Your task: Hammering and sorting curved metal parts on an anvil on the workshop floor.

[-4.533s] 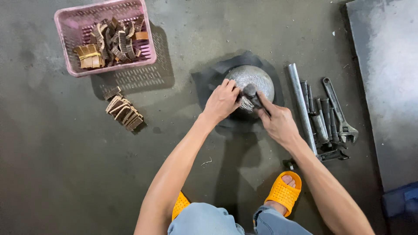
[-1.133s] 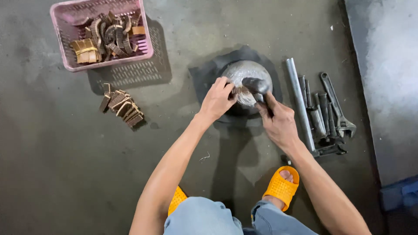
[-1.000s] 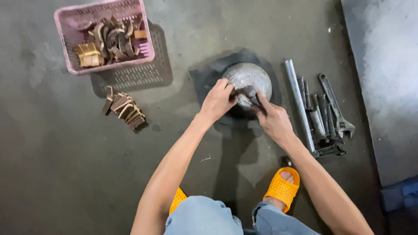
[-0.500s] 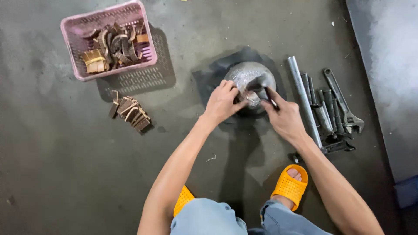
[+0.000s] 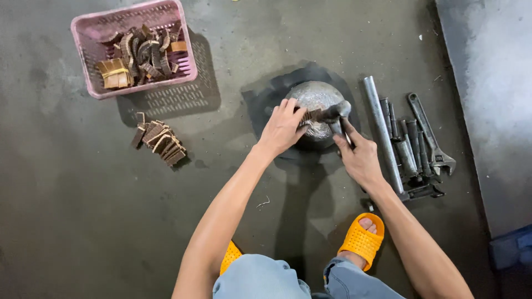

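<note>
A round grey metal block (image 5: pixel 313 94) stands on a dark mat (image 5: pixel 266 105) on the concrete floor. On its top, my left hand (image 5: pixel 282 127) pinches a small brown curved piece (image 5: pixel 316 114). My right hand (image 5: pixel 357 158) grips the handle of a hammer (image 5: pixel 338 113), whose dark head rests on the block right beside the brown piece. Both arms reach forward from my squatting legs.
A pink plastic basket (image 5: pixel 185 61) with several brown curved pieces stands at upper left, a small pile of the same pieces (image 5: pixel 160 141) below it. A steel pipe (image 5: pixel 379 133), an adjustable wrench (image 5: pixel 432 138) and other tools lie at right. Orange slippers (image 5: pixel 360 241) are on my feet.
Both hands stay at the block on the piece and hammer; the hammer head shifts slightly up and down on the block top. The view moved a little.
</note>
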